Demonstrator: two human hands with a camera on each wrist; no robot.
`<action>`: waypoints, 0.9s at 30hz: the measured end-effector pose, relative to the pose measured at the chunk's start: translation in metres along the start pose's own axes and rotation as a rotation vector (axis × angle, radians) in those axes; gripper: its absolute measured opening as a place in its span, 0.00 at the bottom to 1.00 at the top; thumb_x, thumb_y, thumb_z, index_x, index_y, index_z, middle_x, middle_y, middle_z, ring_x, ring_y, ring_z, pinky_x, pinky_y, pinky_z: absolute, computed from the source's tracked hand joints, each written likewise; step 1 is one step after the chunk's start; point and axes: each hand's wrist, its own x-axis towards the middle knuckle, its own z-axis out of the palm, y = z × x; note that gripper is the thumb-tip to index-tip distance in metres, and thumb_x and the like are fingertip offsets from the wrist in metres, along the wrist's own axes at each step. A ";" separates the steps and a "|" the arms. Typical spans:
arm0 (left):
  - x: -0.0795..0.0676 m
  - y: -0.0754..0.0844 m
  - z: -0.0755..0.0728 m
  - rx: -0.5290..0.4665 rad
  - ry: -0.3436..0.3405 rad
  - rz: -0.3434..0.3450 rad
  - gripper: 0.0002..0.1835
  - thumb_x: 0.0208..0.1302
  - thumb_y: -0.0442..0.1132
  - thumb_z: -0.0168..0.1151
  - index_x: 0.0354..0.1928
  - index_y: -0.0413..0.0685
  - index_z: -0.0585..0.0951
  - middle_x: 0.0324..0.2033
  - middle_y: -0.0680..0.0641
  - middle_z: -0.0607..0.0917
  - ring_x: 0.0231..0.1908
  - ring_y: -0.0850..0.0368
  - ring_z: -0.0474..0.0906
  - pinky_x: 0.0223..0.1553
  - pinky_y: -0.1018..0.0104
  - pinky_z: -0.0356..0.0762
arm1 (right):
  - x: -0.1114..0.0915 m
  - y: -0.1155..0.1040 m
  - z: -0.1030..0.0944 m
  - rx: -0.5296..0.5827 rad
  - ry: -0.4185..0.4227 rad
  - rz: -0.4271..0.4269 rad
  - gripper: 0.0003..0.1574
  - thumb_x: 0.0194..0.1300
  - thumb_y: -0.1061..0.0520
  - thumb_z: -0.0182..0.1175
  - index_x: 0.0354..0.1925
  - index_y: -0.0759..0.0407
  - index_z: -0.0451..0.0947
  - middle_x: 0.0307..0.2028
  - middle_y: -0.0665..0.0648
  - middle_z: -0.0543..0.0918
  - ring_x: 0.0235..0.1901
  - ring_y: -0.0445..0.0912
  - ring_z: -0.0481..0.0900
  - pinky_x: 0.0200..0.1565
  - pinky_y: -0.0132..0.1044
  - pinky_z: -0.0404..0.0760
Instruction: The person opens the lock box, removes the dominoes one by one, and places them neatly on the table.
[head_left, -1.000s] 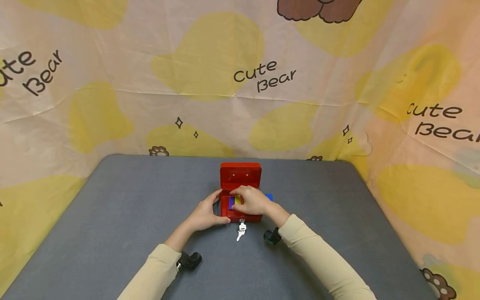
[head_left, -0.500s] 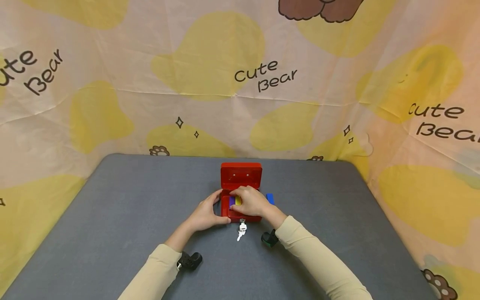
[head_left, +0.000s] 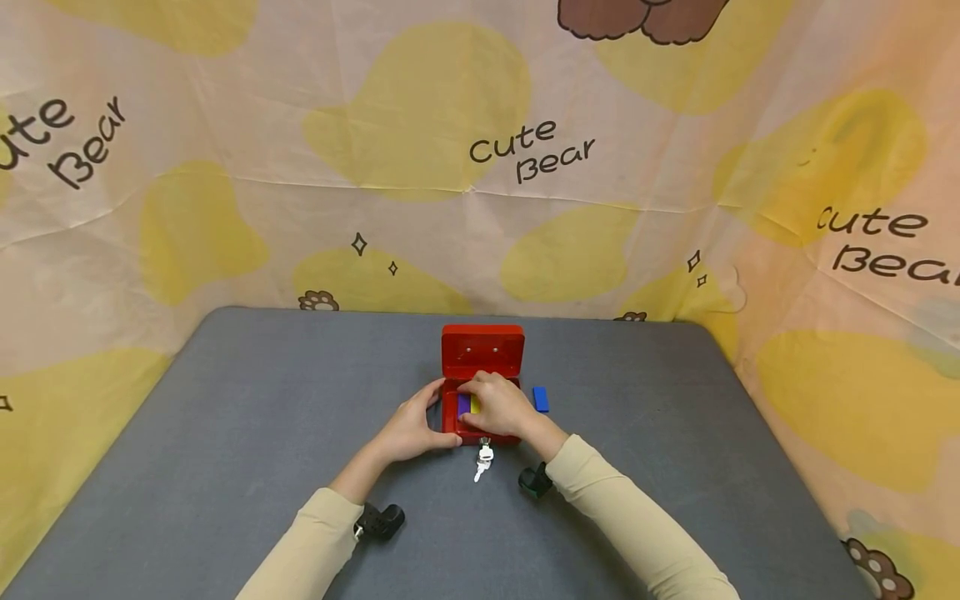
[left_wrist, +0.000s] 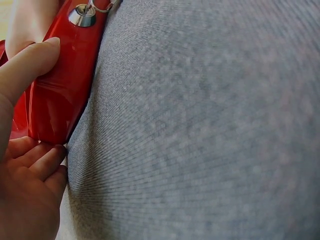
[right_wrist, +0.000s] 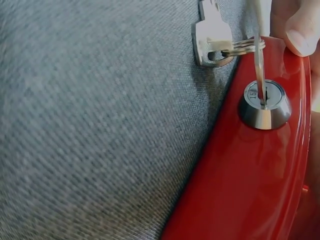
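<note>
Fingers of right hand (head_left: 504,406) curled at purple block (head_left: 464,405), yellow block (head_left: 476,403) in box (head_left: 482,362), head view lower centre; purple's long axis up-down, right nearer, pinch unclear. Left wrist: left hand (left_wrist: 30,192) grips box, left edge. Right wrist: lock (right_wrist: 265,119), right.

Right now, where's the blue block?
In the head view, the blue block lies on the gray table, just right of the open red box.
</note>
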 end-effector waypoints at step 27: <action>0.003 -0.001 0.001 0.002 0.004 0.005 0.50 0.40 0.46 0.75 0.67 0.43 0.60 0.63 0.41 0.68 0.60 0.44 0.68 0.57 0.49 0.68 | 0.001 -0.001 0.005 -0.050 0.012 -0.013 0.27 0.51 0.46 0.67 0.49 0.54 0.78 0.42 0.53 0.78 0.39 0.46 0.74 0.43 0.39 0.77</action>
